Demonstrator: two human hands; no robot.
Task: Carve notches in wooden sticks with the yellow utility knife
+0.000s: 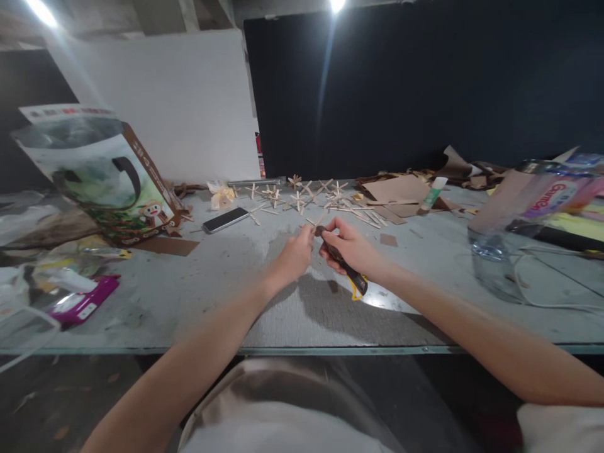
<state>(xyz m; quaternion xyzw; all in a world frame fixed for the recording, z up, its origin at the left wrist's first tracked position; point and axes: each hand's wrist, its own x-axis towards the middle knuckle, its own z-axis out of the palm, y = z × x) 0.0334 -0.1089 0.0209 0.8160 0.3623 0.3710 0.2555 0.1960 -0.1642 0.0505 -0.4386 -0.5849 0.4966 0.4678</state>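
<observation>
My left hand (299,251) is closed in a pinch over the table's middle, on what looks like a thin wooden stick (310,221) whose pale end shows beyond the fingers. Close beside it, my right hand (346,245) wraps round a dark-handled utility knife (353,275) with a yellow part at its lower end. The knife slants from the fingertips down to the right, its front end near the left fingers; the blade cannot be made out. Beyond the hands lie several star-shaped stick pieces (298,201) and loose wooden sticks (370,218).
A phone (226,219) lies left of the sticks. Further left stand a large printed bag (113,182) and a purple power strip (85,302). Cardboard pieces (396,190) and a glue stick (433,194) are at the back right, near a clear plastic bottle (491,251) and a cable.
</observation>
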